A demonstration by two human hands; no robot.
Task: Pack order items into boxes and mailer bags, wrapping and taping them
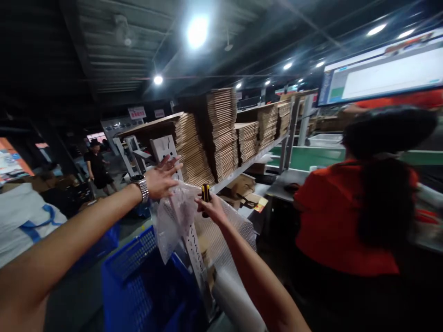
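My left hand (162, 179), with a metal watch at the wrist, is stretched out with fingers spread beside the upright metal post of the rack. Its lower edge is at the top of a clear bubble wrap sheet (238, 227); I cannot tell whether it presses on it. My right hand (213, 210) is closed around a yellow and black utility knife (206, 193), held upright in front of the wrap. Whether the blade is out does not show. A loose flap of the wrap hangs left of the post, and a bubble wrap roll (233, 299) is below.
Stacks of flat cardboard (223, 138) fill the rack shelf ahead. A blue plastic crate (128, 272) stands below my left arm. A person in orange (332, 216) sits close on the right, under a monitor (380, 69). Another person (98, 166) stands far left.
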